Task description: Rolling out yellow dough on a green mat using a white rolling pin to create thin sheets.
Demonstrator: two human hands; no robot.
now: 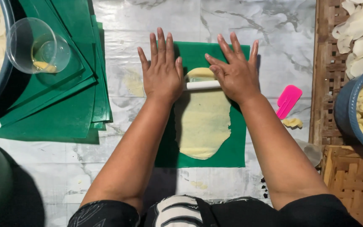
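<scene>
A thin oval sheet of pale yellow dough [203, 126] lies on a green plastic sheet [237, 147] on the marble-patterned surface. A white rolling pin [201, 85] crosses the dough near its far end. My left hand [161, 71] presses flat on the pin's left end, fingers spread and pointing away. On the pin's right end my right hand [234, 71] lies flat the same way. Only the short middle part of the pin shows between the two palms.
A stack of green sheets [64, 105] lies at left under a clear plastic cup [36, 46] holding a little yellow liquid. A pink scraper [288, 100] and a dough scrap [293, 122] are at right. Woven trays [326, 84] and a blue bowl [344, 113] hold pale pieces.
</scene>
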